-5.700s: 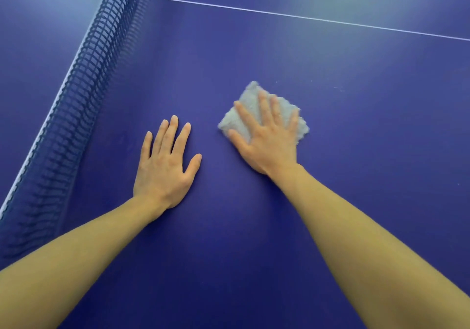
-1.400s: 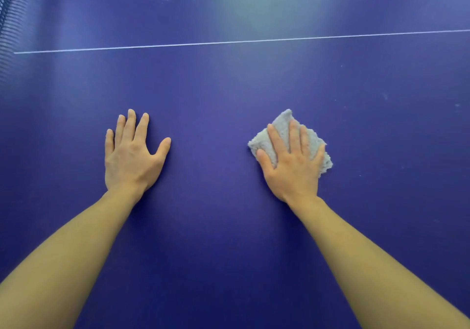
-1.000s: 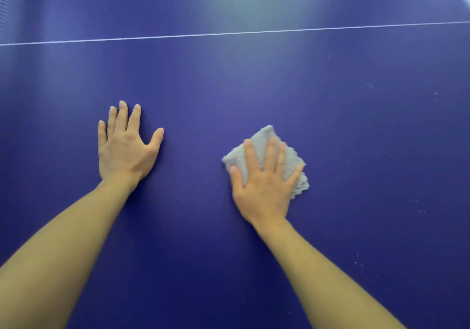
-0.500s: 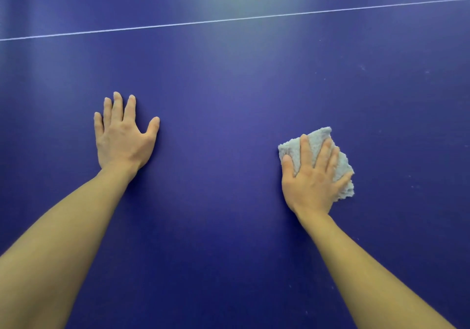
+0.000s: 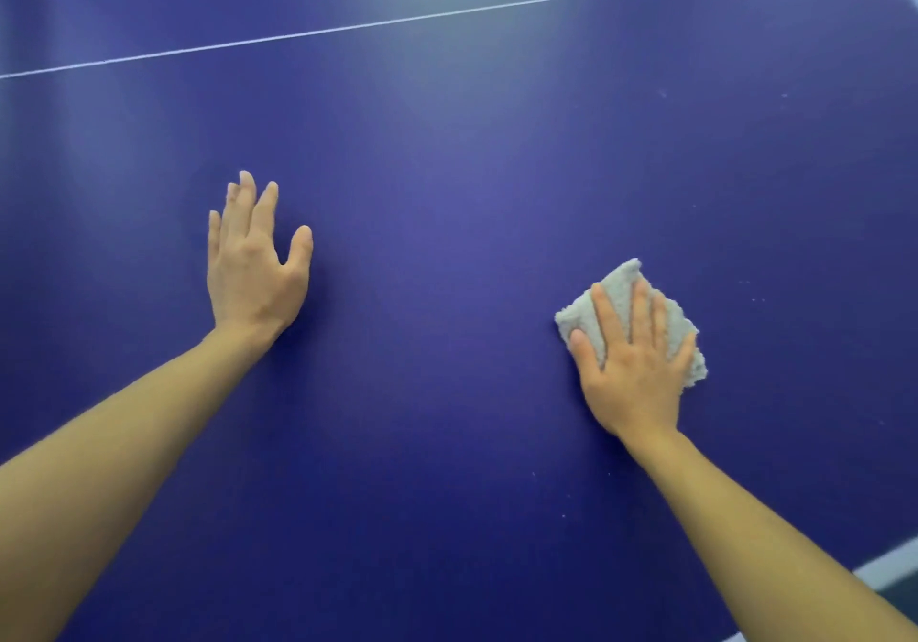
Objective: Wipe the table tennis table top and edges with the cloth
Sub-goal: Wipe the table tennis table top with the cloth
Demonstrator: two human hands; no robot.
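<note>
Hands: two. Left hand (image 5: 253,269) spread flat, bare on the counter (image 5: 447,224); right hand (image 5: 631,368) spread flat, pressing the cloth (image 5: 621,284) down, well apart from the left. Counter: one, blue, one white line (image 5: 397,23). Cloth: one, grey, folded, near the right edge. Specks (image 5: 755,299): a few pale ones right of the cloth, possibly dust. Progress: mid-wipe, judged; top partly done, edges not yet.

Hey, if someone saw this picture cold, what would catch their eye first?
Two bare forearms reaching over a deep blue table. The right hand presses flat on a pale grey cloth at right, while the left hand rests flat, empty, at left. A thin white line crosses the top.
</note>
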